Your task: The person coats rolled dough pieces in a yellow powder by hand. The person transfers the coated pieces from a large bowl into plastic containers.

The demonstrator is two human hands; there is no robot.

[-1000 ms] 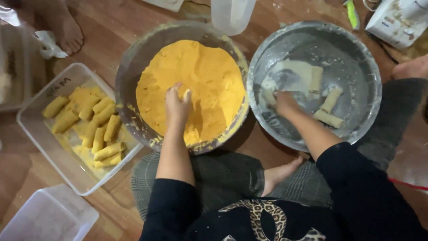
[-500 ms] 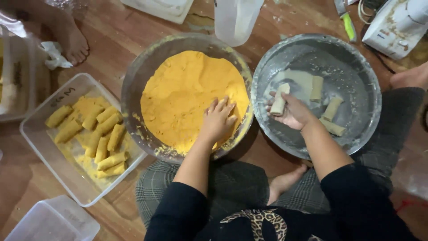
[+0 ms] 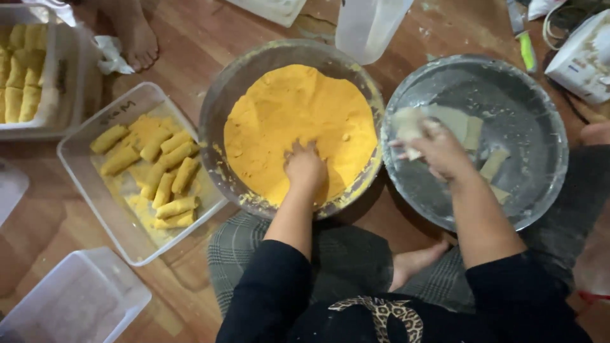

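1. The left hand (image 3: 306,166) lies palm down in the heap of orange-yellow breadcrumbs (image 3: 298,121) that fills the round metal bowl (image 3: 219,114). Its fingers are curled into the crumbs, so whether they have hold of anything cannot be told.
2. The right hand (image 3: 438,149) hovers over the wide round steel pan (image 3: 540,127), fingers closed around a pale, floury roll (image 3: 408,124) lifted at the pan's left side.
3. More pale flat pieces (image 3: 492,164) lie on the pan's bottom, just beside that hand.
4. To the left of the bowl, on the wooden floor (image 3: 190,38), a clear rectangular plastic container (image 3: 82,165) holds a loose row of yellow crumb-coated rolls (image 3: 168,181).
5. A second clear container (image 3: 54,89) of coated rolls shows at the upper left edge, and an empty clear tub (image 3: 70,298) sits at the lower left.
6. A translucent plastic jug (image 3: 368,25) stands beyond the bowl, close to its far rim.
7. Another person's bare foot (image 3: 133,35) rests on the floor at the upper left.
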